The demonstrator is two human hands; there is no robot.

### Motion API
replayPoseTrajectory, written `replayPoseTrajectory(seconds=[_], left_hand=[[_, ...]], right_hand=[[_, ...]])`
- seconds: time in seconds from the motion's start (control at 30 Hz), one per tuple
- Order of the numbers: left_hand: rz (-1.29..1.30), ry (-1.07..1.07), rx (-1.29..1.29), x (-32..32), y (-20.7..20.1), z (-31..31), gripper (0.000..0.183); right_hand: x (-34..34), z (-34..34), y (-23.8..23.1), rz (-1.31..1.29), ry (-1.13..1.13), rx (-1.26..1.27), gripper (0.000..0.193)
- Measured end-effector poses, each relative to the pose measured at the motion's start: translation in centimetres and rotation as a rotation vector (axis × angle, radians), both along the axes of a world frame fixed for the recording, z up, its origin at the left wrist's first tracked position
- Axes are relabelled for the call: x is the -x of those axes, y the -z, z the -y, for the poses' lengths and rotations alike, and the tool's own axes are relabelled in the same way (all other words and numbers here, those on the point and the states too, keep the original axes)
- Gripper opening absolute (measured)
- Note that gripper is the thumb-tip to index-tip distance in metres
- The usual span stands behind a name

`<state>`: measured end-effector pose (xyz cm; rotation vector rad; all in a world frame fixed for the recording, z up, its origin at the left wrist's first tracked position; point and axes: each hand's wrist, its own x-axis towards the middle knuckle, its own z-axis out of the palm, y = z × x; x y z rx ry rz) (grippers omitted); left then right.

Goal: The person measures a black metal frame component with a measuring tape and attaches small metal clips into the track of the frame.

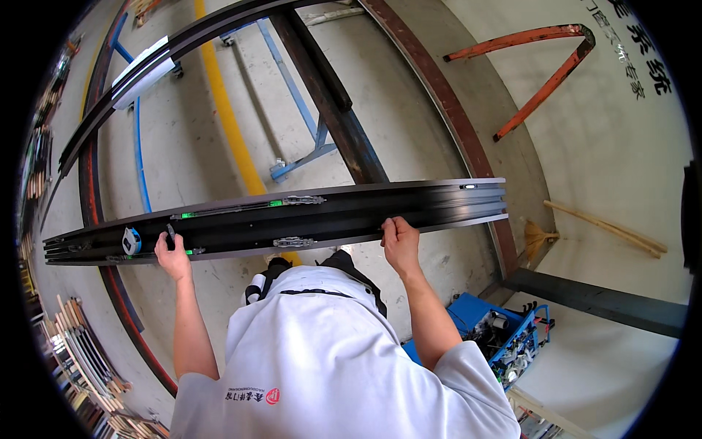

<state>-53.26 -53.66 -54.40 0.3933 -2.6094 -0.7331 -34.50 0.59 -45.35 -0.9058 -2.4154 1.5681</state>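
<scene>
A long black aluminium profile (351, 212) with lengthwise channels lies crosswise in front of me. Over its near edge, toward the left, my left hand (172, 257) is closed, with a short dark pen-like thing (171, 232) sticking up from the fingers. Farther right, my right hand (401, 246) grips the same near edge with curled fingers. A blue and white tape measure (131, 241) rests in the channel left of my left hand. Clear-and-green fittings (232, 209) sit along the far channel, and a metallic fitting (294, 242) is in the near one.
Beneath the profile run dark steel rails (468, 139) of a rack. Another black profile (212, 33) lies at the far side. A blue bin (468, 311) of loose parts stands lower right. An orange bent bar (545, 88) and a broom (541, 234) are by the wall.
</scene>
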Motion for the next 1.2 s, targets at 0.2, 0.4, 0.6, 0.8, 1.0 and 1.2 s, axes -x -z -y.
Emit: replayPoseTrajectory(seconds=[0.2, 0.4, 0.6, 0.8, 1.0, 1.2], left_hand=[[-0.005, -0.014, -0.011, -0.1, 0.0, -0.4, 0.044], [0.007, -0.014, 0.019, -0.1, -0.6, -0.9, 0.043], [-0.013, -0.016, 0.006, -0.2, -0.6, -0.9, 0.043], [0.027, -0.007, 0.018, -0.2, -0.6, -0.9, 0.043], [0.005, 0.02, 0.011, -0.3, -0.4, -0.5, 0.043], [0.018, 0.054, 0.001, -0.3, -0.7, -0.8, 0.043]], right_hand=[[-1.3, 0.4, -0.9, -0.174, 0.323, 0.891, 0.019], [-2.6, 1.9, 0.6, -0.42, 0.441, 1.424, 0.021], [-2.8, -0.4, 0.0, -0.233, 0.127, 1.232, 0.029], [-2.6, -4.0, 0.9, -0.031, -0.147, 0.972, 0.025], [-0.8, -5.4, -1.9, 0.098, -0.222, 1.033, 0.02], [-0.1, -6.4, -2.2, 0.152, -0.326, 0.939, 0.017]])
